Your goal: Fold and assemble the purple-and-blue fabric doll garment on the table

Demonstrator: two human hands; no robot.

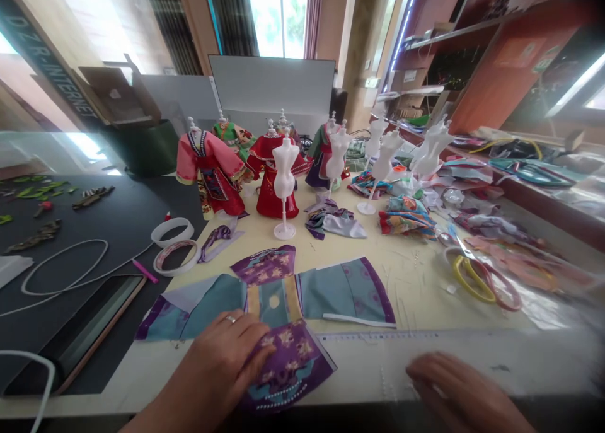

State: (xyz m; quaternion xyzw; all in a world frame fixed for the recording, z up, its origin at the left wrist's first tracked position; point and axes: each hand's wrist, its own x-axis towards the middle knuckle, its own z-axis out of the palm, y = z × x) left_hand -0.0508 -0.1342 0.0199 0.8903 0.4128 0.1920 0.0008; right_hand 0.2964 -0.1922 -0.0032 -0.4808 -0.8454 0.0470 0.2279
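Note:
A doll-sized garment of teal and purple fabric point(331, 297) lies spread flat in a cross shape on the table. Its lower purple panel carries gold flowers and rows of small white beads near the edge. My left hand point(227, 357), with a ring on one finger, grips this panel at its left side, the thumb and fingers closed over the cloth. Over the table's front edge at the right is my right hand point(458, 386), smeared by motion, so its fingers cannot be read. Small white beads point(387, 382) lie just left of it. A ruler point(378, 337) runs behind the beads.
Behind the garment stand several white doll mannequins point(285, 168) and dressed ones, including a red dress point(276, 190). Scissors point(472, 275) lie at the right near fabric scraps. Tape rolls point(177, 258), a pink pen point(145, 271) and a tablet-like device point(80, 332) are at the left.

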